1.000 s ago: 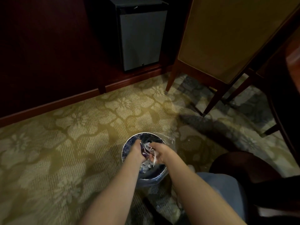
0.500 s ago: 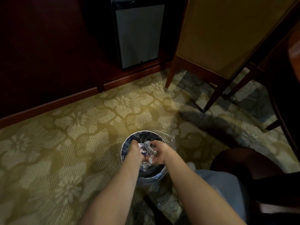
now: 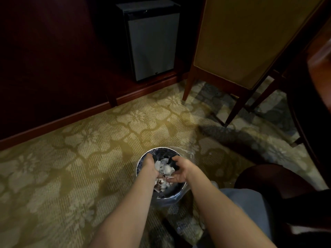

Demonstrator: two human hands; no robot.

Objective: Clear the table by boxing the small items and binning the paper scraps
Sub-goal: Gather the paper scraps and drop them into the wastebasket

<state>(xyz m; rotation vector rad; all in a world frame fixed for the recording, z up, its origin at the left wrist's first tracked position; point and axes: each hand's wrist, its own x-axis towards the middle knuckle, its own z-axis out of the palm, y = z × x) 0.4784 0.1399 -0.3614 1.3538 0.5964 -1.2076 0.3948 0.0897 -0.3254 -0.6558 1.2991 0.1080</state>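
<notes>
Right grip (image 3: 181,171) loosely open, left grip (image 3: 149,164) unclear, above paper scraps (image 3: 165,167), bin (image 3: 161,149) on floral carpet (image 3: 89,140), chair (image 3: 241,42) beyond.

forearms (image 3: 129,208): bare | trousers (image 3: 250,208): pale blue-grey fabric

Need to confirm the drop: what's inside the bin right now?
Pale paper scraps sit between the left hand and right hand in the mouth of the bin, more heaped lower inside. Hands and scraps cover the bottom, so anything beneath is unseen.
</notes>
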